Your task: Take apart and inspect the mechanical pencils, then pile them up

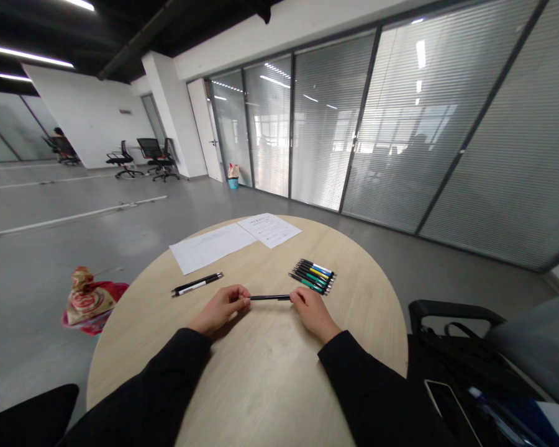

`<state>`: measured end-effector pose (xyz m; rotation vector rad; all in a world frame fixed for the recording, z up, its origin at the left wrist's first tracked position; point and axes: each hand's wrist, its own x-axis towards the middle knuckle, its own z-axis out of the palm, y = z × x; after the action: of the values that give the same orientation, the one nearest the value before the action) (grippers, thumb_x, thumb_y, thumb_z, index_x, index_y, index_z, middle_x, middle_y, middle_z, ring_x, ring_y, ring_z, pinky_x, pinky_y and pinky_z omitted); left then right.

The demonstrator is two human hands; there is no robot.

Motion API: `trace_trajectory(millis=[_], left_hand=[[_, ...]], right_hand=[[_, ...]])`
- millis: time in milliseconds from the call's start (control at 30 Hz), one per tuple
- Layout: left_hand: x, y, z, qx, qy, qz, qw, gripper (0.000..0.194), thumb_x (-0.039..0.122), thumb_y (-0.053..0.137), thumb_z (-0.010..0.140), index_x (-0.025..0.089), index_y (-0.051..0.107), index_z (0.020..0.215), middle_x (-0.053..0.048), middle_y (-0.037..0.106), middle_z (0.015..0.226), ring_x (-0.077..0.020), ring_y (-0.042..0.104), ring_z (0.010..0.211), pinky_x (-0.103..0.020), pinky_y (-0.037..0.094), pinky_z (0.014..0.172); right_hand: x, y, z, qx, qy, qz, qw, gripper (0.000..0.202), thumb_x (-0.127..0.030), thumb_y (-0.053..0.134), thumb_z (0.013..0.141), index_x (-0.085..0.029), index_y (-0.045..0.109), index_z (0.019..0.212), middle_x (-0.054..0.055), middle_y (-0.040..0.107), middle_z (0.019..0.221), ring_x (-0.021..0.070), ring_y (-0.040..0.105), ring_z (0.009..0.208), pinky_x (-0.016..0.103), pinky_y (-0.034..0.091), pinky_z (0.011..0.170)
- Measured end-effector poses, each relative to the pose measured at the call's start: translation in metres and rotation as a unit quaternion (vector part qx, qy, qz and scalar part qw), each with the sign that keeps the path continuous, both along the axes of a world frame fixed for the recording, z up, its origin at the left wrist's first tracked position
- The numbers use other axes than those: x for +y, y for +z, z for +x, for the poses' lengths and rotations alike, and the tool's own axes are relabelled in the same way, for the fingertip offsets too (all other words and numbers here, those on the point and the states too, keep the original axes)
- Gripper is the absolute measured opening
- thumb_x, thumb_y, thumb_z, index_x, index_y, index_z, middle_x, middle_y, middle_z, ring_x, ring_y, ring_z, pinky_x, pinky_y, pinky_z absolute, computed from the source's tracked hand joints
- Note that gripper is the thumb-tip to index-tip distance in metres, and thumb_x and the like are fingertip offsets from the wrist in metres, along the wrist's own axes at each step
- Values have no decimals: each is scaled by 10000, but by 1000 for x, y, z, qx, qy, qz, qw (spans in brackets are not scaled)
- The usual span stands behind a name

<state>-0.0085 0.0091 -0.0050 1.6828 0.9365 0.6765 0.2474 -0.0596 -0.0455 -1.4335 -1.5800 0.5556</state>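
A slim black pen (269,297) lies level between my two hands, just above or on the tabletop; I cannot tell which. Its left end is pinched in the fingers of my left hand (226,305), and its right end in those of my right hand (311,308). Beyond my left hand rest two more pens (197,284), side by side, one black and one with a white part. Past my right hand, several pens (313,276) with green, yellow, blue and white barrels lie in a close row.
Two printed sheets (214,245) lie at the far edge of the round wooden table (270,379). A red and gold bag (90,301) stands beyond the table's left side. At the right are a black chair (451,310) and a phone (451,410).
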Motion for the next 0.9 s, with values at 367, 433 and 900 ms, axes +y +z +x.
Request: trace_trajectory(millis=[367, 433, 900], left_hand=[[0, 3, 0, 26, 13, 3, 1000, 302, 433, 722, 751, 146, 631, 775, -8, 620, 630, -144, 539, 593, -270, 393, 599], [0, 3, 0, 24, 13, 2, 1000, 300, 433, 724, 748, 147, 635, 770, -12, 628, 633, -145, 545, 596, -270, 401, 598], [3, -3, -1, 1, 5, -15, 1000, 284, 409, 748, 756, 143, 647, 759, -21, 656, 644, -143, 567, 606, -268, 429, 605]], right_hand=[[-1, 1, 1, 3, -1, 4, 1000, 284, -281, 504, 969, -172, 611, 730, 11, 622, 738, 159, 553, 726, 262, 335, 660], [-1, 1, 1, 6, 1, 5, 1000, 283, -280, 504, 970, -172, 616, 734, 11, 625, 742, 159, 553, 726, 263, 337, 661], [0, -1, 2, 13, 1, 6, 1000, 272, -275, 520, 961, -173, 622, 731, 3, 614, 727, 157, 554, 718, 260, 343, 657]])
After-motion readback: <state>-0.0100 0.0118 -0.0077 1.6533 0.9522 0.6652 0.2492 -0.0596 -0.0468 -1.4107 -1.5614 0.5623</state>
